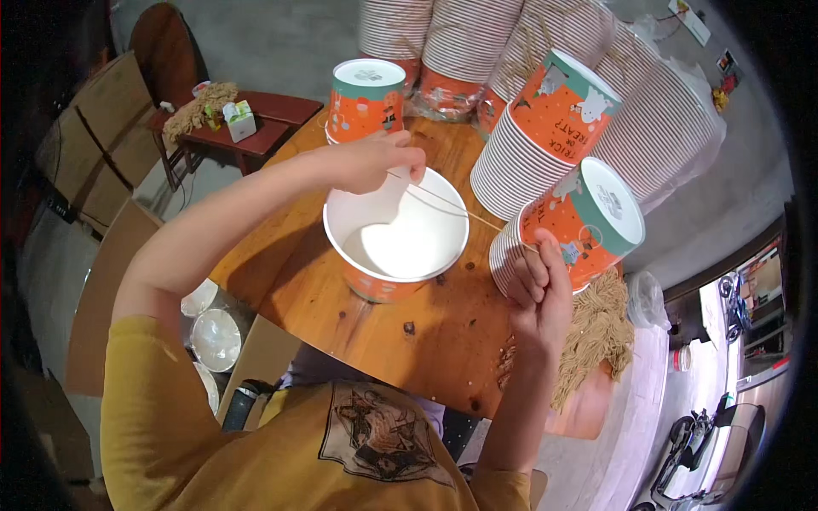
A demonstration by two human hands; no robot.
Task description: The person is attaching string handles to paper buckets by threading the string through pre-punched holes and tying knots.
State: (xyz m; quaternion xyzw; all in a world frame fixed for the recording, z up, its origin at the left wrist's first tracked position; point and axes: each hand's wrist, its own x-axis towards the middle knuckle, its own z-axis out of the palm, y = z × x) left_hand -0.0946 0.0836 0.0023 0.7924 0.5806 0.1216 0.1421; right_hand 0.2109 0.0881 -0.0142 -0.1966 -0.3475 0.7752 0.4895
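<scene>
1. Landmark: the open paper bucket (396, 234), white inside and orange outside, stands upright on the round wooden table (375, 328). All places below are given relative to it.
2. Nearest the wearer, to the right of the bucket: the right hand (541, 289). Its fingers are curled and pressed together, pinching one end of a thin pale string (447, 204). Just beyond that hand lies a heap of tan cord pieces (596, 336) at the table edge.
3. The string runs taut from the right hand, up and left across the bucket's open mouth, to the far rim.
4. At the far rim: the left hand (375, 162), thumb and forefinger closed on the other end of the string, the remaining fingers folded in. Whether this end already passes through a hole in the wall cannot be told.
5. Judgement on technique: keep the string taut with even pull on both ends, keep the left-hand pinch close to the rim for control of the tip, and avoid pulling sideways hard enough to tip the bucket, since neither hand braces it.
6. Farther out, right of the bucket: slanted stacks of nested buckets (545, 140), bottoms up. Beyond the bucket: one inverted bucket (365, 98).
7. Farthest, to the left: a dark red low stool (256, 128) with a small box.
</scene>
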